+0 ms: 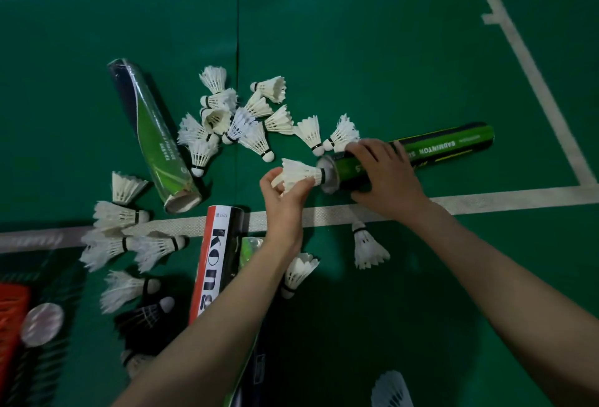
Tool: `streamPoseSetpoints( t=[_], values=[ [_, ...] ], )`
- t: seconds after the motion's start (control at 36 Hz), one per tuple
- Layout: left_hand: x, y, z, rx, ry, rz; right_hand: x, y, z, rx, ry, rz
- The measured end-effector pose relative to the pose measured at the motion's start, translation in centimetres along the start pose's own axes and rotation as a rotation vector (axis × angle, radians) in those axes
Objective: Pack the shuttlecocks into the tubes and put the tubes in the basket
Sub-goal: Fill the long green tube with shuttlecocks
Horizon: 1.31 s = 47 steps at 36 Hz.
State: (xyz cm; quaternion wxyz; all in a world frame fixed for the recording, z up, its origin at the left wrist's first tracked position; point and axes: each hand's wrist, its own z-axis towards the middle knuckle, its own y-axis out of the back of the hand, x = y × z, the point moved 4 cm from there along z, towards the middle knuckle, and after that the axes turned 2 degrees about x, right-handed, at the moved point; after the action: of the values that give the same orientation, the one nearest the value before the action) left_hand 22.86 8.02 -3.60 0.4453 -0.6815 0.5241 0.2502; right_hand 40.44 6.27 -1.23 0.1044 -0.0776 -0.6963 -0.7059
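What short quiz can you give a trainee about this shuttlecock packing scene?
1. True or false: the left hand holds a white shuttlecock with its cork toward the open mouth of the green tube.
2. What does the right hand grip? A) the green tube B) a racket C) a net
3. Fill in: the dark shuttlecock, lying left of the red-and-white tube, is ___ in colour.
Key: 1 true; 2 A; 3 black.
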Motion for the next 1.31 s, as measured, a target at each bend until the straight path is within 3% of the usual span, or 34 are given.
streamPoseSetpoints(
  t=[0.17, 0.31, 0.53, 0.64, 0.92, 1.14, 1.31],
  values=[
    [0.2, -3.4, -0.7, 0.189, -0.091, 0.312, 0.2, 1.7, 0.1, -0.025, 0.004, 0.067],
    [1.2, -4.4, -1.6, 0.264, 0.029, 0.419, -1.0, 0.8, -0.5, 0.043, -0.013, 0.073],
    [4.4, -2.0, -2.5, 0.07, -0.098, 0.894, -3.4, -0.8, -2.3, 0.119, -0.032, 0.048],
    [7.3, -1.6, -3.5, 0.271, -0.077, 1.191, -4.0, -1.4, -3.2, 0.159, -0.033, 0.038],
    [10.4, -3.0, -3.9, 0.251, 0.25, 1.238, -5.5, -1.8, -4.9, 0.181, -0.047, -0.005],
    [6.4, -1.7, -3.7, 0.126, -0.105, 1.123, -6.5, -0.9, -5.5, 0.155, -0.087, 0.002],
    [3.7, -2.8, -3.9, 0.248, -0.23, 0.984, -6.2, -0.7, -5.3, 0.152, -0.084, 0.032]
  ],
)
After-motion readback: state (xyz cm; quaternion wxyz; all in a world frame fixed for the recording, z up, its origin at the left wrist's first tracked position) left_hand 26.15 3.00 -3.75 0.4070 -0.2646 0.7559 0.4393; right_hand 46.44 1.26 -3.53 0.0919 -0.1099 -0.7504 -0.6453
